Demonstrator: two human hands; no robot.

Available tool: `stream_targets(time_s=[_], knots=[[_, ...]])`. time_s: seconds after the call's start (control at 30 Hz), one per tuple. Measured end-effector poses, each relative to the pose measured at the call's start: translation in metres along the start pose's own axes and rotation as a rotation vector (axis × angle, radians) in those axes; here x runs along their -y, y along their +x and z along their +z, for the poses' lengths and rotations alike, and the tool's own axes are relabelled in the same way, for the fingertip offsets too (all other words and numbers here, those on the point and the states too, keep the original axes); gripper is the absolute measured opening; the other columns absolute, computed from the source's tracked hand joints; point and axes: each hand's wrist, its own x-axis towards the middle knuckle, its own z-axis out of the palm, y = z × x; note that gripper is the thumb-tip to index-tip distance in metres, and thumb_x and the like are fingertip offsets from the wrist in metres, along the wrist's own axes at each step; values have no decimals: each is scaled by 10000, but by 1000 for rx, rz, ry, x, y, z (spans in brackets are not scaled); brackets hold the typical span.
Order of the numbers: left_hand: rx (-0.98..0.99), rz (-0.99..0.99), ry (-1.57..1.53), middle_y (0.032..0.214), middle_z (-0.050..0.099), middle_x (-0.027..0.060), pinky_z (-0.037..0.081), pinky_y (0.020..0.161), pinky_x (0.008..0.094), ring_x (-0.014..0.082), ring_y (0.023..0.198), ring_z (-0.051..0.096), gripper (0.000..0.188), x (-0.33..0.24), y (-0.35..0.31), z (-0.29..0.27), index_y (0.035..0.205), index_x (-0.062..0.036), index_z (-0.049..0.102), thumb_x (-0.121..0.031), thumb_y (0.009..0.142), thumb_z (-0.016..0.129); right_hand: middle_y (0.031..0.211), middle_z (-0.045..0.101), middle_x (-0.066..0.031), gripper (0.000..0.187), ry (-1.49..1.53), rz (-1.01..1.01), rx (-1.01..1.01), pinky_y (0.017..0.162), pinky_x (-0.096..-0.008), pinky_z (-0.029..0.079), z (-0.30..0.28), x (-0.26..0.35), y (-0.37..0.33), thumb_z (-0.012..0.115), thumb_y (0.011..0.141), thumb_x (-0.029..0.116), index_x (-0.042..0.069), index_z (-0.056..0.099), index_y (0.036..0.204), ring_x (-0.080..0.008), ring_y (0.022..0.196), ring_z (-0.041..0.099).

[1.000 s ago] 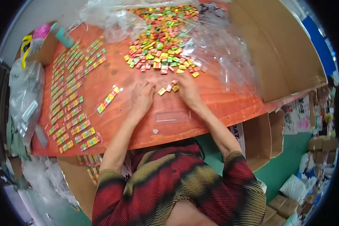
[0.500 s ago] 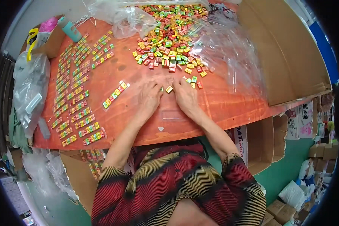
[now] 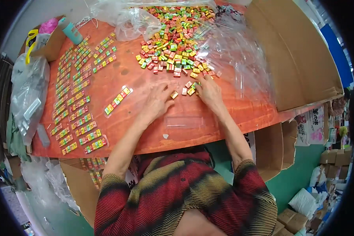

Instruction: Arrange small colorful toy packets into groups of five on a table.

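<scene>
orange table (image 3: 126,78) — candy pile (image 3: 173,43) | packed strips (image 3: 76,106) | clear sleeve (image 3: 185,121)

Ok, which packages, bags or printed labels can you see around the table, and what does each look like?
Finished candy strip: left of the left hand, clear sleeve, multicoloured squares.
Rows of packed strips: table's left side, same look.
Empty clear sleeve: table's near edge, flat rectangle.
Clear plastic bag: hanging off the left edge, crumpled.
Printed cardboard panel: right, below the table, white and red.

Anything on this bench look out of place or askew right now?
One filled strip of coloured blocks lies alone and slanted in the middle of the orange table, apart from the tidy rows of strips at the left. Nothing looks spilled or damaged otherwise.
</scene>
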Motion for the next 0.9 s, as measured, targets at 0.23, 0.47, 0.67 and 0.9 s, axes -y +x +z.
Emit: stream_targets(time_s=[0.23,0.47,0.67,0.9], knots=[[62,-43,29,981,525,124,411,805,415,320,963,501,333,-5,9,14,1012,-57,575,-69,690,660,918,519,-118,227,-5,14,16,670,-402,456,12,1,0,596,765,146,88,592,985,-299,852,553],[-3,-216,-33,905,506,120,427,748,394,312,881,517,273,-13,6,9,957,-45,573,-61,697,655,877,500,-114,235,14,-156,-10,672,-381,447,11,5,-15,594,754,91,78,586,989,-278,841,525],[36,-164,-69,888,492,117,424,733,387,298,851,515,317,-10,11,6,1000,-64,574,-81,698,667,870,502,-126,234,27,-98,-41,657,-389,449,1,30,-35,585,770,101,70,561,1000,-297,808,537],[28,-153,-26,845,489,119,425,695,380,295,818,519,290,-16,12,15,974,-63,593,-81,694,667,861,510,-137,209,90,-73,12,614,-404,456,17,37,-44,586,780,139,50,551,966,-315,779,558]])
